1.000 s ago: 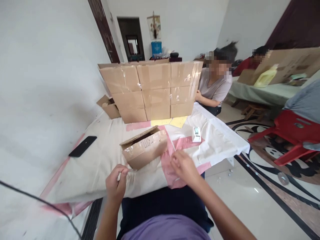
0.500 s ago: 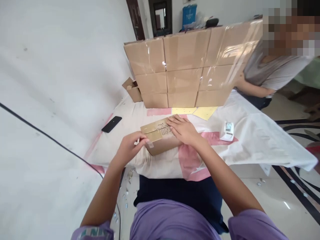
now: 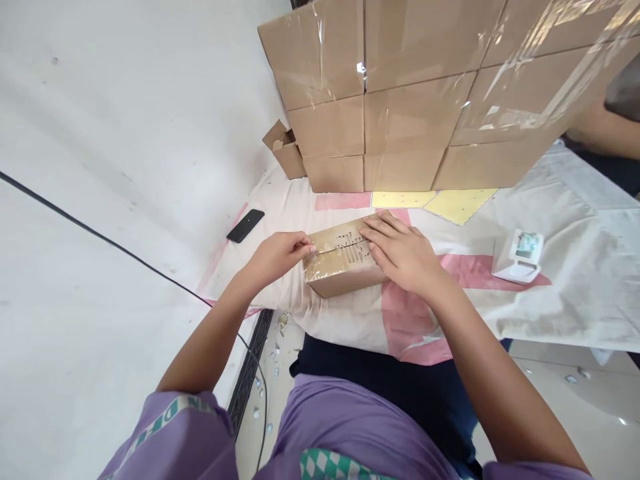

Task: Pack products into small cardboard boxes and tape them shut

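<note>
A small cardboard box (image 3: 340,273) with printed lettering on its closed top flaps lies on the cloth-covered table (image 3: 575,313) in front of me. My right hand (image 3: 403,253) lies flat on the box's top, fingers stretched out over the flaps. My left hand (image 3: 280,253) is at the box's left end, fingers pinched against the edge of the top where clear tape shines. What the pinch holds is too small to make out.
A wall of taped cardboard boxes (image 3: 425,93) stands at the back of the table, with an open box (image 3: 286,150) at its left. A black phone (image 3: 245,225) lies at the left edge, a small white device (image 3: 517,257) at the right. Another person's arm (image 3: 600,127) shows top right.
The box's flaps stood open and it lay tilted; now it is closed and flat. My right hand came onto its top and my left hand moved to its left end. The view tilted down.
</note>
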A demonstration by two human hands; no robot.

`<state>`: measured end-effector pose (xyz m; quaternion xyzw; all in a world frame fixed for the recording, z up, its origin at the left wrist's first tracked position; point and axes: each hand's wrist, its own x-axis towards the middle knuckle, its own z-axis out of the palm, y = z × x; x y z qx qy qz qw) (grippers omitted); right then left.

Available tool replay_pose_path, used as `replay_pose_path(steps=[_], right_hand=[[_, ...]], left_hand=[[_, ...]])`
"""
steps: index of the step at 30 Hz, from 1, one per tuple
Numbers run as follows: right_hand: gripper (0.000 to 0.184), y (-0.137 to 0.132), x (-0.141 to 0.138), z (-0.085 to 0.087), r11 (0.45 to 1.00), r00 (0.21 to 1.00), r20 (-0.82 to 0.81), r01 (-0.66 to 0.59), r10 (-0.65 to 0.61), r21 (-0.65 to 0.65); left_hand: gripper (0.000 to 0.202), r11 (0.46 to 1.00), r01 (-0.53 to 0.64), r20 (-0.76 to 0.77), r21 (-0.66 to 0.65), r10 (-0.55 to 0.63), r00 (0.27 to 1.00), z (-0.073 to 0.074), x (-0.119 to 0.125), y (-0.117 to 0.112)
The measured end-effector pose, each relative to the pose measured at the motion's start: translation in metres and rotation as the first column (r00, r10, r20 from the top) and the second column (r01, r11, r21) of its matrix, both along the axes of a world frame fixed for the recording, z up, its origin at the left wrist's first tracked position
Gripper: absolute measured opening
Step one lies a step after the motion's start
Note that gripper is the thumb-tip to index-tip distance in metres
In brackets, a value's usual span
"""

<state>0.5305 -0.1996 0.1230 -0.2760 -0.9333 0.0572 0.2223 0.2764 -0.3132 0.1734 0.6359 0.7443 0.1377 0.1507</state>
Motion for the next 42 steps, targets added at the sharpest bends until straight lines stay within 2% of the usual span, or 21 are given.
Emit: replay_pose_path(steps=[5,9,13,16,19,20,22,25,27,31,35,37,40,42], right_hand=[[0.047,-0.001,0.001,0.001,1.0,1.0,0.002,-0.001,0.002,-0.003],[0.047,-0.001,0.001,0.0,1.0,1.0,-0.013,0.003,-0.003,-0.008],[0.047,-0.002,0.002,0.0,1.0,1.0,-0.012,0.004,-0.004,-0.021],[0.047,-0.003,0.002,0.0,1.0,1.0,-0.008,0.005,-0.005,-0.023],[0.047,-0.003,0.003,0.0,1.0,1.0,-0.016,0.01,-0.011,-0.029],[0.047,-0.003,0.002,-0.001,0.999,1.0,-0.023,0.011,-0.012,-0.03],[0.048,-0.003,0.002,-0.002,1.0,0.999,-0.036,0.014,-0.014,-0.027],[0.047,-0.002,0.002,-0.003,1.0,0.999,-0.037,0.015,-0.015,-0.019],[0.047,-0.001,0.001,-0.003,1.0,1.0,-0.026,0.015,-0.015,-0.009],[0.047,-0.002,0.001,-0.002,1.0,1.0,-0.01,0.019,-0.019,0.008],[0.047,-0.003,-0.001,0.0,0.999,1.0,-0.004,0.027,-0.027,-0.02],[0.046,-0.001,0.0,0.0,0.999,1.0,-0.024,0.017,-0.018,-0.049],[0.039,0.006,0.008,-0.004,0.99,0.981,-0.185,-0.081,0.059,-0.115],[0.044,0.012,0.017,-0.012,0.963,0.925,-0.365,-0.182,0.1,-0.197]], left_hand=[[0.02,0.999,0.004,-0.135,0.037,0.0,0.991,0.0,0.0,-0.003],[0.013,0.997,0.016,-0.169,0.075,-0.003,0.986,-0.004,0.002,-0.003],[0.017,0.973,0.032,-0.213,0.23,0.018,0.977,-0.014,-0.002,-0.002],[0.018,0.917,0.096,-0.262,0.387,0.009,0.965,-0.023,-0.005,-0.004],[0.021,0.795,0.168,-0.299,0.583,0.018,0.954,-0.03,-0.009,-0.012],[0.023,0.755,0.201,-0.311,0.624,0.004,0.95,-0.032,-0.01,-0.016],[0.024,0.73,0.294,-0.344,0.617,-0.086,0.935,-0.038,-0.014,-0.027],[0.026,0.766,0.416,-0.362,0.49,-0.256,0.896,-0.052,-0.022,-0.043],[0.029,0.779,0.42,-0.329,0.465,-0.288,0.899,-0.062,-0.026,-0.051],[0.029,0.789,0.321,-0.26,0.524,-0.211,0.942,-0.074,-0.025,-0.054],[0.042,0.834,0.296,-0.273,0.467,-0.182,0.945,-0.072,-0.017,-0.045],[0.042,0.85,0.29,-0.284,0.441,-0.174,0.943,-0.071,-0.014,-0.042],[0.042,0.842,0.279,-0.265,0.461,-0.17,0.949,-0.073,-0.016,-0.042],[0.044,0.837,0.283,-0.219,0.468,-0.2,0.955,-0.078,-0.02,-0.042]])
